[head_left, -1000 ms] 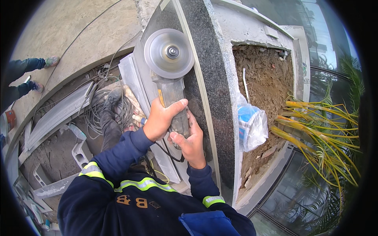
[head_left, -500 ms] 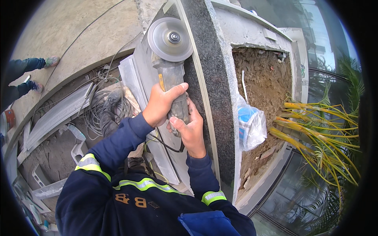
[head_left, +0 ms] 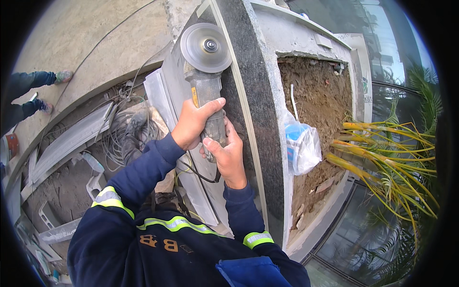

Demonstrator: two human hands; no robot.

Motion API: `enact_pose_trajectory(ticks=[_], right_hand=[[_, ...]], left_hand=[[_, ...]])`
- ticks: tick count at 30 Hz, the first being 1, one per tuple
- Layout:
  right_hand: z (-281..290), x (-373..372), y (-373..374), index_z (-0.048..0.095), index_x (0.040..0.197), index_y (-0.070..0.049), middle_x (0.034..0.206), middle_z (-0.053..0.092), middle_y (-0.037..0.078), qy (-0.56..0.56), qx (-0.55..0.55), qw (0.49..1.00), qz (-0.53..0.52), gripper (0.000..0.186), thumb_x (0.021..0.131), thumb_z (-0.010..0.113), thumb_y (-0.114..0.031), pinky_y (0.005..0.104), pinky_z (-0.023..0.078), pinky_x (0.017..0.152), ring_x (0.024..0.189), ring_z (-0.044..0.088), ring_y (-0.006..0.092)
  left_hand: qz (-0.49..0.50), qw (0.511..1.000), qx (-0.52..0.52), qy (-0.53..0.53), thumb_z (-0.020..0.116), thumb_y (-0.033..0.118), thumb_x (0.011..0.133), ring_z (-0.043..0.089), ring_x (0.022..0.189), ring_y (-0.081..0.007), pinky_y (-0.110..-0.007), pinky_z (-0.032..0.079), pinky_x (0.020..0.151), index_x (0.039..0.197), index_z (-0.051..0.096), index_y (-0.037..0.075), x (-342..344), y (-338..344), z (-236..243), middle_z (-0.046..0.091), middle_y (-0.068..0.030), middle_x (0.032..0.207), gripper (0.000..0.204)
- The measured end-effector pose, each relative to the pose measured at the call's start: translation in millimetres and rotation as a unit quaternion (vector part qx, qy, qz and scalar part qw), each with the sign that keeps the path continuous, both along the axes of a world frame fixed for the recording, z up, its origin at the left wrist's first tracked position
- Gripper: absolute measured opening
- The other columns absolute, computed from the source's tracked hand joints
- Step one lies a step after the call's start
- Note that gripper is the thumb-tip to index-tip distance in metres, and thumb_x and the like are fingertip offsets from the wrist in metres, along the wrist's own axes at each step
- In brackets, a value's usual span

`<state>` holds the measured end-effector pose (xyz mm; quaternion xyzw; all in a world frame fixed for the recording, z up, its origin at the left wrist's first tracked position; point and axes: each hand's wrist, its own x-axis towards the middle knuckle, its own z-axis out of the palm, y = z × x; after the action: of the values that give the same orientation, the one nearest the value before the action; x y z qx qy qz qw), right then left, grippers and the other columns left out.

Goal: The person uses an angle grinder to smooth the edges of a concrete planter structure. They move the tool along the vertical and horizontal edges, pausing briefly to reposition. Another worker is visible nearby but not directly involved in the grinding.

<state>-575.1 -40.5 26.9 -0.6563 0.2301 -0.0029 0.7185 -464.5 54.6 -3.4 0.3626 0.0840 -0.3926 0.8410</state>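
1. The left hand (head_left: 195, 122) is closed around the middle of the grinder (head_left: 210, 93), its thumb lying across the top, likely to steer and steady the weight near the head.
2. The right hand (head_left: 230, 158) is curled around the grinder's tail, thumb on top, fingers mostly hidden beneath; this rear hold seems to balance the front one.
3. The grinder lies just left of the dark stone ledge (head_left: 260, 95), with its head pointing away from the body, which keeps the disc (head_left: 204, 60) clear of both hands. The disc looks blurred, and from overhead I can't tell whether its edge touches stone.
4. The power cord (head_left: 204, 178) loops from the tail, left of the ledge, hanging behind the disc and probably out of its path.
5. Farther left of the ledge lie a coil of cable (head_left: 114, 149) and long grey panels (head_left: 71, 148), perhaps laid lengthwise to save room; a bystander's shoes (head_left: 63, 76) stand beyond them.
6. Right of the ledge, a plastic bag (head_left: 308, 152) sits against its edge, beside bare soil (head_left: 318, 95) and a yellow-stemmed plant (head_left: 368, 149).
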Motion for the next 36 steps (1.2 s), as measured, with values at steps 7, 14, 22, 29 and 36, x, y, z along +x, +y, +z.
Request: enact_pose_trajectory(ticks=[7, 14, 22, 29, 36], right_hand=[[-4.4, -43.5, -4.0, 0.04, 0.151, 0.008, 0.109, 0.065, 0.009, 0.005, -0.047, 0.999, 0.018, 0.076, 0.091, 0.078, -0.018, 0.0281, 0.055, 0.069, 0.08, 0.066, 0.0129], [-1.2, -58.5, -4.7, 0.04, 0.151, 0.009, 0.113, 0.064, 0.012, 0.014, -0.056, 0.998, 0.026, 0.079, 0.09, 0.079, -0.023, 0.03, 0.053, 0.076, 0.087, 0.064, 0.0153], [10.6, -67.3, -3.3, 0.036, 0.154, 0.013, 0.148, 0.053, 0.023, 0.034, -0.037, 0.999, 0.02, 0.086, 0.089, 0.08, -0.023, 0.0385, 0.041, 0.115, 0.135, 0.053, 0.0266], [7.6, -65.8, -7.3, 0.036, 0.154, 0.013, 0.148, 0.053, 0.023, 0.029, -0.031, 0.999, 0.021, 0.086, 0.089, 0.08, -0.023, 0.0387, 0.041, 0.115, 0.135, 0.054, 0.0266], [5.2, -39.9, -11.8, 0.037, 0.154, 0.013, 0.145, 0.056, 0.021, 0.017, -0.034, 0.999, 0.026, 0.084, 0.089, 0.079, -0.021, 0.0379, 0.044, 0.112, 0.132, 0.056, 0.0254]], left_hand=[[0.011, 1.0, 0.0, -0.004, 0.076, 0.02, 0.095, 0.066, 0.073, -0.0129, -0.031, 0.054, 0.065, 0.104, 0.068, 0.001, -41.2, 1.7, 1.1, 0.07, -0.005, 0.088, 0.023], [0.03, 1.0, -0.003, -0.003, 0.075, 0.018, 0.095, 0.066, 0.076, -0.0124, -0.031, 0.054, 0.068, 0.105, 0.068, 0.001, -57.4, 1.0, 1.4, 0.07, -0.0046, 0.092, 0.022], [0.016, 1.0, 0.004, -0.018, 0.074, 0.016, 0.095, 0.064, 0.082, -0.0115, -0.031, 0.053, 0.074, 0.111, 0.067, 0.0, -70.1, 2.0, -1.1, 0.069, -0.0029, 0.094, 0.023], [0.02, 1.0, -0.003, -0.006, 0.074, 0.017, 0.096, 0.065, 0.079, -0.0119, -0.031, 0.054, 0.072, 0.111, 0.066, 0.001, -67.6, -0.8, 2.3, 0.069, -0.0037, 0.093, 0.023], [0.031, 0.999, -0.01, 0.001, 0.074, 0.018, 0.097, 0.067, 0.077, -0.0126, -0.03, 0.054, 0.068, 0.108, 0.067, 0.001, -42.7, -5.8, 2.8, 0.071, -0.0049, 0.091, 0.021]])
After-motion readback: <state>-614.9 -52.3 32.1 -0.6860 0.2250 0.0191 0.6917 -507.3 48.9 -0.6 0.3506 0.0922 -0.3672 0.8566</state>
